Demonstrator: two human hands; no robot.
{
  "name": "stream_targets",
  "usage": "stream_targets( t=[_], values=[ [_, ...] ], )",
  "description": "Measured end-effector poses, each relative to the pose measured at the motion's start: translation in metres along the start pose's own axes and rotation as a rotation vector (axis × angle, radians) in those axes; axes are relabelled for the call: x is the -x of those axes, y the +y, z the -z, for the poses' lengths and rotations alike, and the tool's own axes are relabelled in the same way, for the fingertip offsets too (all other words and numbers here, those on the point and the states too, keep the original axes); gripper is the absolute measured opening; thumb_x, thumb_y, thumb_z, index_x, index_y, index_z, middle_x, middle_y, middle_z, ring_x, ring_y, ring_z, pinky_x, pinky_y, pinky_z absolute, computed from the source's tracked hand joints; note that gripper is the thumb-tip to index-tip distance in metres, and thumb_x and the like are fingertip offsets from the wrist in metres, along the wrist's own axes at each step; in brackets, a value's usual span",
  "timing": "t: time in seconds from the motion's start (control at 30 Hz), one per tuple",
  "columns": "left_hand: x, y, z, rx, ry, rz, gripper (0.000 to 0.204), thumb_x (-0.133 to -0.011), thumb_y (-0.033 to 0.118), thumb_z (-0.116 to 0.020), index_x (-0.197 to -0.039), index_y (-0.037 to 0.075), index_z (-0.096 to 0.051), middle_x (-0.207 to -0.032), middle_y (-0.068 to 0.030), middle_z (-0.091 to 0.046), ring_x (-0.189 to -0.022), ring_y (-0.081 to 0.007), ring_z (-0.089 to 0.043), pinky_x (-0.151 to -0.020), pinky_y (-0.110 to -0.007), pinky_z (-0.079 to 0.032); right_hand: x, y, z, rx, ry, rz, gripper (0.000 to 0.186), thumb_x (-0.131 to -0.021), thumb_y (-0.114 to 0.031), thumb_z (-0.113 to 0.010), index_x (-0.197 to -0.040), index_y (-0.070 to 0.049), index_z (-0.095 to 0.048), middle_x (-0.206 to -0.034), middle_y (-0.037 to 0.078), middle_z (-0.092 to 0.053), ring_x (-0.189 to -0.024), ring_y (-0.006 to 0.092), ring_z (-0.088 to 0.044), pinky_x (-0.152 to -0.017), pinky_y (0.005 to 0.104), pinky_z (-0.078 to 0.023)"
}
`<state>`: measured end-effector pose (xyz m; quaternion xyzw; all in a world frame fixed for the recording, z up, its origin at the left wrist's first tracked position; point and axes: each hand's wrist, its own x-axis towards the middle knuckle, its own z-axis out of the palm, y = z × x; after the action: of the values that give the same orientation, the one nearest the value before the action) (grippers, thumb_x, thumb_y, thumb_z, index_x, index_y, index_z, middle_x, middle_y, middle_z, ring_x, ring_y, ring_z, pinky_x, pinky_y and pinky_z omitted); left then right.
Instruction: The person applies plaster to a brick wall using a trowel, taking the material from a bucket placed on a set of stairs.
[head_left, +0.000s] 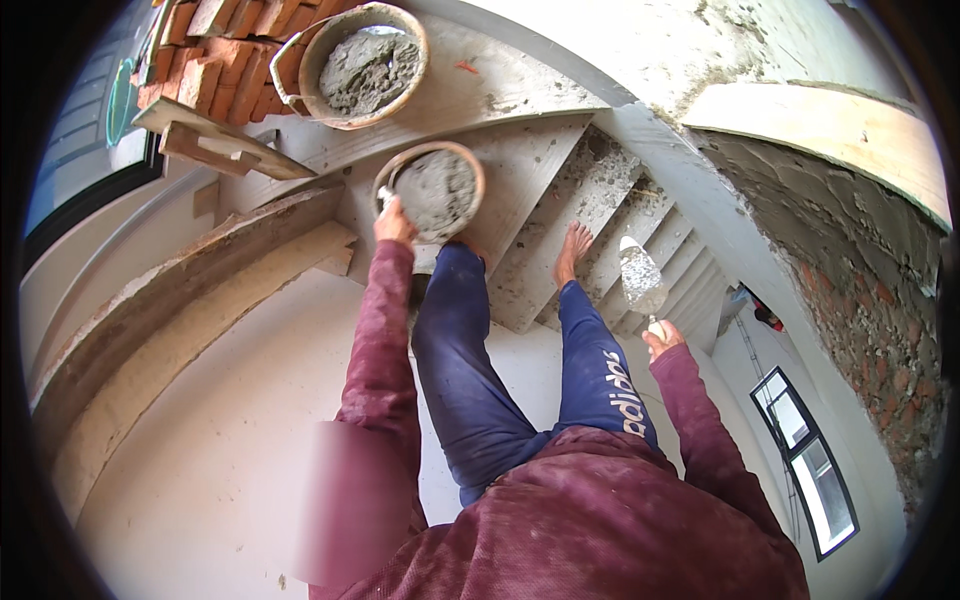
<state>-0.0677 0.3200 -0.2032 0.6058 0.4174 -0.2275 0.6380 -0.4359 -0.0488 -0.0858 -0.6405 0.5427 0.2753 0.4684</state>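
My left hand (394,222) is closed on the near side of a round bucket (478,180), at its rim or handle; which of the two I cannot tell. Grey wet mortar (436,190) fills that bucket nearly to the top. Out to the right, my right hand (662,340) grips the handle of a trowel (641,278). Its blade points away from me over the stairs, smeared with pale mortar. Both arms are in maroon sleeves, and my bare feet stand on different steps.
Concrete stairs (540,215) with mortar splatter descend to the right. On the landing stand a larger mortar bucket (424,75), stacked red bricks (235,75) and a wooden float-like board (225,140). A partly plastered brick wall (850,270) rises at right, a plank (830,135) along its top.
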Motion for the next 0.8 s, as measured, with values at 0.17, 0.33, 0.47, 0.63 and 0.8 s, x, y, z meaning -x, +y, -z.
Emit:
stream_targets(
  t=[0.17,0.33,0.47,0.63,0.8],
  values=[
    [0.015,-0.037,-0.073,-0.095,-0.18,-0.049,0.023,-0.086,0.026,-0.053,-0.071,0.009,-0.049,-0.053,0.0009,-0.036,-0.041,-0.0125,-0.034,-0.041,-0.027,-0.033,-0.008,0.013,-0.039,0.205,-0.083,0.204,0.046,-0.071,-0.023,-0.067,-0.108,0.0,-0.05,-0.081,0.014,-0.058,-0.072,0.0275,-0.056,-0.064,0.0364,-0.045],
    [0.023,-0.053,-0.064,-0.281,-0.386,-0.095,0.023,-0.087,0.026,-0.053,-0.074,0.007,-0.051,-0.063,-0.0053,-0.053,-0.053,-0.0171,-0.053,-0.049,-0.027,-0.041,-0.001,-0.085,-0.066,0.607,-0.051,0.52,0.034,-0.075,-0.024,-0.061,-0.101,-0.007,-0.047,-0.079,0.021,-0.057,-0.077,0.0418,-0.054,-0.064,0.0481,-0.044],
    [-0.017,-0.04,0.027,-0.87,-0.649,-0.613,0.039,-0.088,0.028,-0.047,-0.119,0.005,-0.049,-0.117,-0.0121,-0.052,-0.113,-0.0246,-0.046,-0.097,-0.032,-0.033,-0.047,-0.161,-0.088,0.848,-0.026,0.681,0.027,-0.08,-0.026,-0.056,-0.098,-0.008,-0.046,-0.081,0.021,-0.058,-0.078,0.0424,-0.055,-0.065,0.048,-0.044],
    [-0.004,-0.081,0.147,-1.691,-0.379,-0.145,0.053,-0.085,0.053,-0.037,-0.127,0.021,-0.044,-0.125,-0.0091,-0.049,-0.12,-0.027,-0.041,-0.103,-0.053,-0.018,-0.123,-0.21,-0.144,0.893,0.057,0.492,0.031,-0.083,-0.03,-0.052,-0.102,-0.007,-0.046,-0.084,0.024,-0.059,-0.083,0.0416,-0.057,-0.071,0.0474,-0.045],
    [-0.005,-0.106,0.165,-1.657,-0.236,-0.09,0.049,-0.084,0.049,-0.042,-0.121,0.017,-0.049,-0.106,-0.0125,-0.058,-0.106,-0.0308,-0.05,-0.098,-0.053,-0.024,-0.109,-0.219,-0.205,1.119,-0.023,0.46,0.034,-0.083,-0.028,-0.051,-0.107,-0.005,-0.044,-0.092,0.022,-0.059,-0.09,0.0385,-0.058,-0.077,0.0449,-0.046]
  ],
)
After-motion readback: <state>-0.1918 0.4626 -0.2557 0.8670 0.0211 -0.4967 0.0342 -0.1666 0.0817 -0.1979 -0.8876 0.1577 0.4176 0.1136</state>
